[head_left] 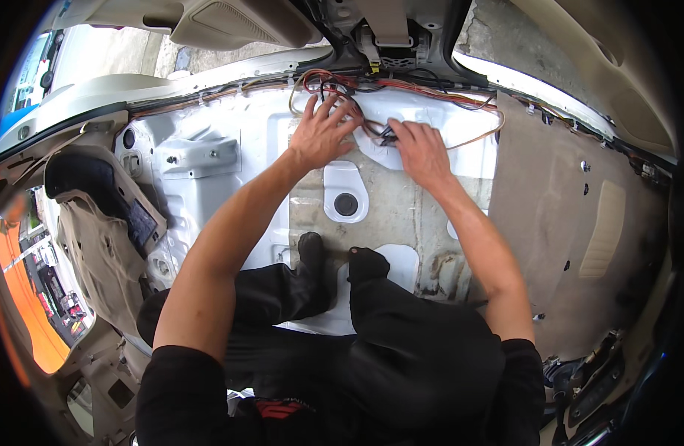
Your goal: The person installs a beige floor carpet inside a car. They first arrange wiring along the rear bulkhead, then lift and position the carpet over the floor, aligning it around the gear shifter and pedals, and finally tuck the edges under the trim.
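A loose bundle of red, brown and black wires (328, 76) runs along the door sill of a stripped car floor, with loops hanging inward. My left hand (323, 135) lies over these loops, its fingers spread and its fingertips touching the wires. Just to the right, my right hand (425, 152) pinches a cluster of black wires (385, 137) between thumb and fingers. What sits at the ends of that cluster is too small to make out. A single tan wire (479, 139) curves away beyond the right hand toward the carpet.
The bare metal floor (208, 201) is white and grey, with a black round plug (346, 204) near my feet. Brown carpet (557, 223) covers the right side. A beige seat part (97, 223) stands at left. Across the sill rises a pillar with a seat belt (386, 22).
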